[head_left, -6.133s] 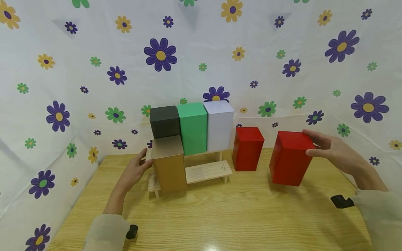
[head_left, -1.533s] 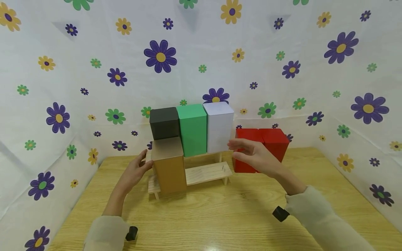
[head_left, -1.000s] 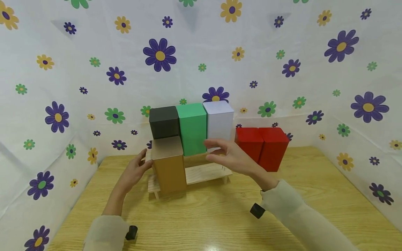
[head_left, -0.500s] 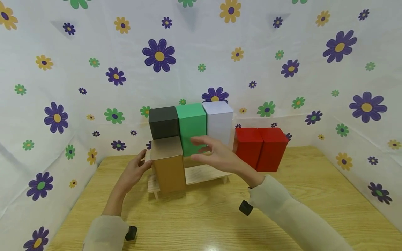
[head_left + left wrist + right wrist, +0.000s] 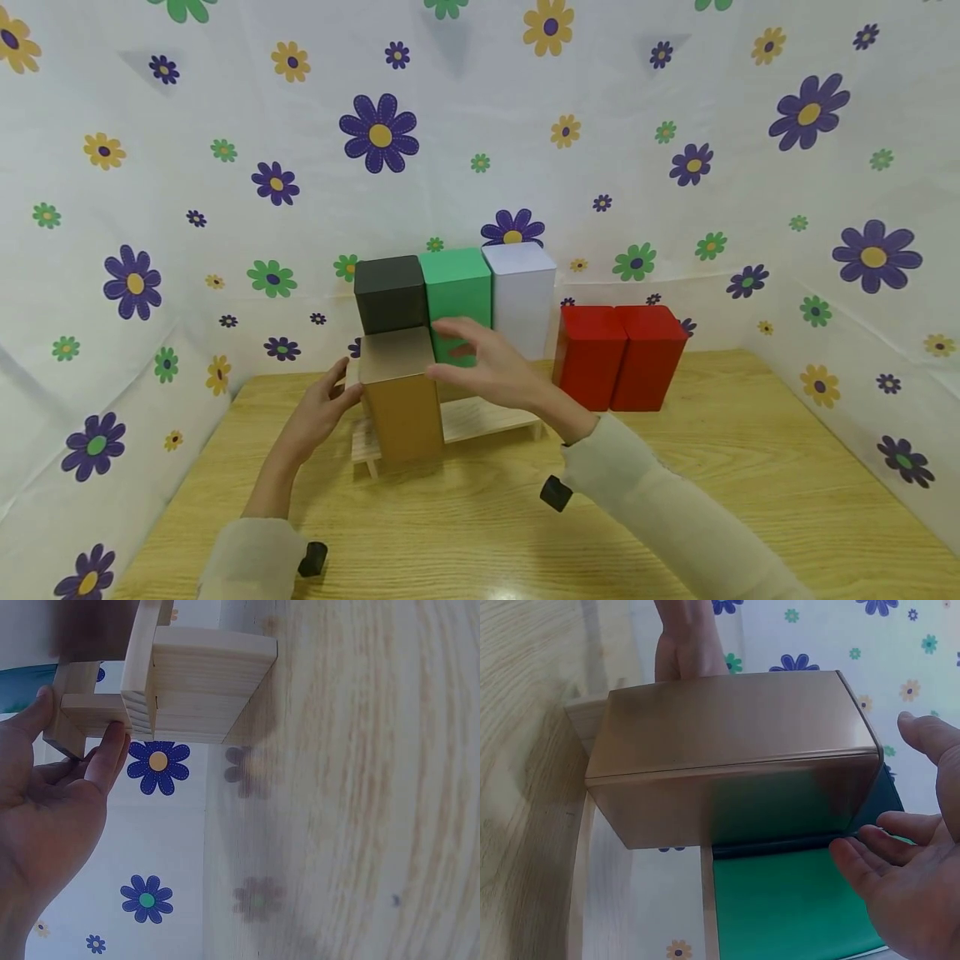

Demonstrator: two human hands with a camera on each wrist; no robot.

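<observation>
A tall gold box stands on the left end of the lower step of a wooden stepped rack. On the upper step behind it stand a black box, a green box and a white box. My left hand holds the rack's left end, thumb and fingers on its wooden leg. My right hand hovers open at the gold box's top right edge, with its fingers spread and just short of the gold box. The green box is behind them.
Two red boxes stand side by side on the wooden table, right of the rack. Flowered cloth walls close in the table at the back and both sides.
My right hand put the second red box beside the first, let go, and has swept left, empty, across the rack to the gold box. My left hand has stayed on the rack.
</observation>
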